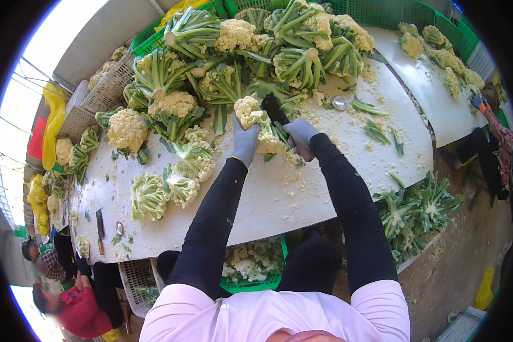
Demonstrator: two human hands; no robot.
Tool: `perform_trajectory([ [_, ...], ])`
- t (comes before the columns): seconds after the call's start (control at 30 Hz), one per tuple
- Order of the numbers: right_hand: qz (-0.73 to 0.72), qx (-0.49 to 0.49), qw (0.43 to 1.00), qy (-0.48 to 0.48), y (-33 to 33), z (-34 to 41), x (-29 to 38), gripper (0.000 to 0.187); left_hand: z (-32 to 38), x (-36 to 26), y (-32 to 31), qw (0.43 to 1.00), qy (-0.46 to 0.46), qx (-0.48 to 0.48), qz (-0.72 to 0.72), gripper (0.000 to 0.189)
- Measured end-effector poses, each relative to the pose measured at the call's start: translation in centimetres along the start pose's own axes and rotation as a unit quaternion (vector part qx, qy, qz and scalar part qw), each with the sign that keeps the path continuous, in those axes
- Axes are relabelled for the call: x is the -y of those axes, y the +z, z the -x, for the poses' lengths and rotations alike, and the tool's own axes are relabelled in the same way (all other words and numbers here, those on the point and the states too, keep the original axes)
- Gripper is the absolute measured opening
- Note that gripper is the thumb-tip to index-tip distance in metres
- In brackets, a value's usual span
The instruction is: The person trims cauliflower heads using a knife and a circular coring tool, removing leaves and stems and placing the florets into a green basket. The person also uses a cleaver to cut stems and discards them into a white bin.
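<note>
My left hand (244,143), in a grey glove, grips a cauliflower head (256,122) from its left side over the white table (282,201). My right hand (301,136), gloved alike, is closed around a knife whose dark, broad blade (274,109) stands against the right side of that head, among its leaves. The knife's handle is hidden in the glove. Left of my hands lie trimmed cauliflower heads (149,196) with cut stems showing. Behind them rises a heap of untrimmed cauliflowers (299,64) with green leaves. A small round metal object (339,102) rests right of the knife.
Another knife (100,228) lies at the table's left end. A green crate (256,285) of cauliflower pieces stands below the table edge, by my legs. Cut leaves (419,209) are piled at the lower right. People sit at lower left; a co-worker's gloved hand (479,102) shows far right.
</note>
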State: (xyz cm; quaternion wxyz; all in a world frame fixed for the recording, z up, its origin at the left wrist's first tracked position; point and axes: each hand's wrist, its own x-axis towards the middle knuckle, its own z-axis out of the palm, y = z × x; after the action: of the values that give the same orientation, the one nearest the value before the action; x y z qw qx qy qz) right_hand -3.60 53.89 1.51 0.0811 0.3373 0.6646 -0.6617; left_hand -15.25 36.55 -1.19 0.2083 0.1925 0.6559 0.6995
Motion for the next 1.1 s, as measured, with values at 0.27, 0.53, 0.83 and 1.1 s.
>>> perform_trajectory([
  [0.27,-0.013,-0.019,1.000,-0.020,-3.8,6.0,-4.7,0.033,1.5,2.0,-9.3,0.966,-0.088,0.080,0.230,0.066],
  [0.53,0.010,-0.034,0.996,-0.082,5.3,16.0,-0.9,0.032,8.7,2.3,-13.9,0.910,0.221,0.160,-0.311,0.052],
  [0.83,0.409,-0.095,0.887,-0.193,11.4,14.8,-0.4,0.037,12.0,-0.7,-14.6,0.973,-0.134,0.059,0.176,0.049],
  [1.1,0.446,-0.025,0.891,-0.075,14.2,13.8,4.0,0.037,13.6,5.0,-10.5,0.972,0.044,-0.133,-0.186,0.075],
])
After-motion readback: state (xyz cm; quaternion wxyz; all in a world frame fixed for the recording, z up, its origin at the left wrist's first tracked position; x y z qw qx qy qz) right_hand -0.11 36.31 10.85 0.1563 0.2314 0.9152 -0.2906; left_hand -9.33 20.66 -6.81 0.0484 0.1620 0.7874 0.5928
